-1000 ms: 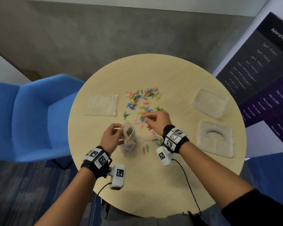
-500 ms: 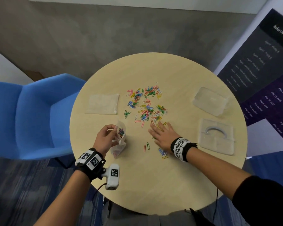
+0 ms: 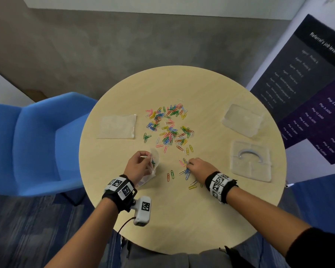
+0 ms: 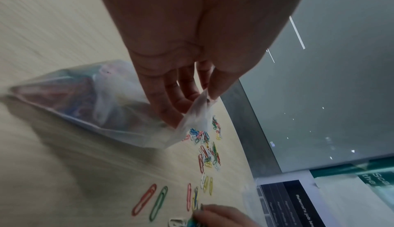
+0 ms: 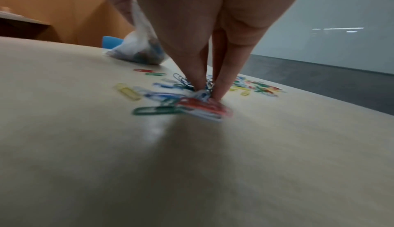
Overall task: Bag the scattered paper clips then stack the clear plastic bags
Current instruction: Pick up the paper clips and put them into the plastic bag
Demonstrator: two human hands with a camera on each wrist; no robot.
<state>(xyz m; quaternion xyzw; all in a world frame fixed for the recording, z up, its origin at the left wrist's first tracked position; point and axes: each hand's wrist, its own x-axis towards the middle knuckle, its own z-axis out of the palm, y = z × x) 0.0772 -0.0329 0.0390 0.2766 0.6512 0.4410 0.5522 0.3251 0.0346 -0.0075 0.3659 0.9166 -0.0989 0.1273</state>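
Paper clips (image 3: 185, 167) now pinched by formerly flat right hand (image 3: 198, 168); left hand (image 3: 138, 167) still gripping bag (image 3: 155, 161).

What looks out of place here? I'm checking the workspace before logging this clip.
Only the loose paper clips strewn across the round table, which is the task itself. The left hand holds an open bag; the right hand pinches clips. Nothing looks damaged.

We see both forearms bare. Each wrist wears a black band (image 3: 122, 188) carrying white tiles printed with black square codes; the right wrist's band (image 3: 219, 183) looks frayed at its edge. A white camera block (image 3: 142, 210) with its own code hangs off the left band, trailing a black cable (image 3: 124, 224). A black sleeve (image 3: 315, 248) covers the right upper arm.
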